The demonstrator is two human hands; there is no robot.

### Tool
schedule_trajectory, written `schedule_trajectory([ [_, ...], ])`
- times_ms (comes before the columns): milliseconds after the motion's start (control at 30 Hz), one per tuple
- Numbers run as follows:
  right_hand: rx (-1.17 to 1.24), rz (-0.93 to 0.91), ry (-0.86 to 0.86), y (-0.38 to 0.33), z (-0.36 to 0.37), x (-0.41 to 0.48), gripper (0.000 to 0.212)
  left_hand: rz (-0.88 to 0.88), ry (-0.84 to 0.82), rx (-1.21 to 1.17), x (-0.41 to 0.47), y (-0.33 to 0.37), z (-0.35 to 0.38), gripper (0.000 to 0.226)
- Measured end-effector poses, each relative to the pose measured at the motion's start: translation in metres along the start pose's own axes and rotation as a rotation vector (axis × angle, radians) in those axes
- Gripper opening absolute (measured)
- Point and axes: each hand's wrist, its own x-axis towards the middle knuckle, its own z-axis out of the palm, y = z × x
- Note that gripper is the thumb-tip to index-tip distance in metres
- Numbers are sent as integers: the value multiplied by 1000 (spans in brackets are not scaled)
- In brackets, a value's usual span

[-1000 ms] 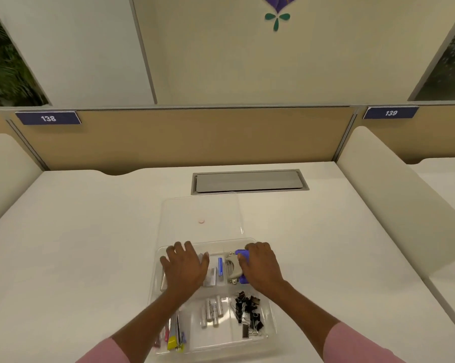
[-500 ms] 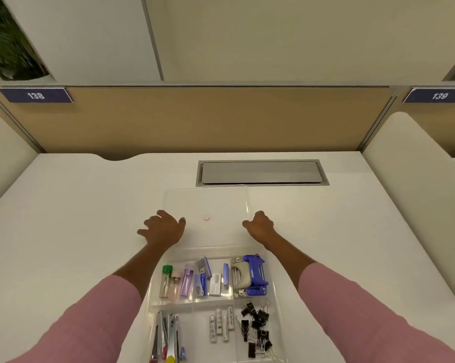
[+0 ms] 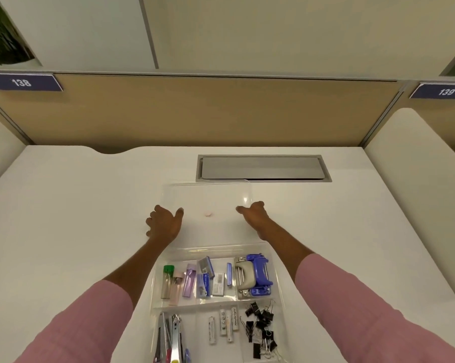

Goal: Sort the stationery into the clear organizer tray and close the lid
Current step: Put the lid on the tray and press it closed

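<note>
The clear lid [image 3: 208,197] lies flat on the desk [image 3: 77,218], just beyond the far edge of the organizer tray [image 3: 216,249], with a small pink dot [image 3: 208,214] near its middle. The left hand [image 3: 165,222] grips the lid's left edge, thumb on top and fingers [image 3: 150,221] curled over the side. The right hand [image 3: 254,214] holds the right edge the same way.

The tray sits open at the near edge of the desk, its compartments filled. A blue and grey hole punch [image 3: 255,275] is in the far right one, black binder clips [image 3: 261,328] in the near right one, and small boxes and tubes to their left.

Beyond the lid a grey hatch [image 3: 260,167] is set into the desk. Behind it stands a tan partition [image 3: 221,111] with number plates 138 [image 3: 22,82] and 139 [image 3: 445,92].
</note>
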Motion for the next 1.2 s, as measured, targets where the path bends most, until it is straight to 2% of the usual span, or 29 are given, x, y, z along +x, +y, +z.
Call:
schedule_trajectory([
  [133,123,23,19,-3,-5,-5,97,59,68,-201,-9,9,-16,81],
  [267,166,20,67,-9,-13,-13,92,105,109,-306,-16,19,-29,82],
  [400,191,-8,124,-18,-26,-27,82,148,174,-428,-23,28,-43,69],
  [467,274,-49,128,-19,-32,-34,75,93,207,-529,-25,27,-48,57],
  [500,344,-69,116,-18,-36,-35,73,35,182,-648,-26,26,-50,55],
  [600,586,-107,83,-11,-45,-42,74,-122,49,-1168,-34,21,-57,68],
  [667,707,-92,71,-4,-51,-44,71,-181,-57,-1295,-36,14,-63,67],
  [767,758,-155,-4,6,-54,-56,43,-107,-229,-1325,-48,3,-70,30],
  [833,732,-234,-52,19,-59,-64,32,-38,-311,-1244,-59,-6,-75,27],
  [900,646,-316,-152,33,-66,-69,34,-11,-460,-1145,-73,-19,-79,24],
  [933,579,-294,-212,37,-71,-74,35,-26,-514,-1123,-79,-26,-82,24],
  [1067,186,-306,-342,53,-87,-86,49,-59,-649,-1064,-81,-65,-85,29],
  [1133,198,-274,-402,55,-92,-104,52,-48,-687,-1125,-81,-81,-85,31],
  [1200,210,-262,-453,56,-97,-118,61,-18,-774,-1151,-90,-87,-90,9],
])
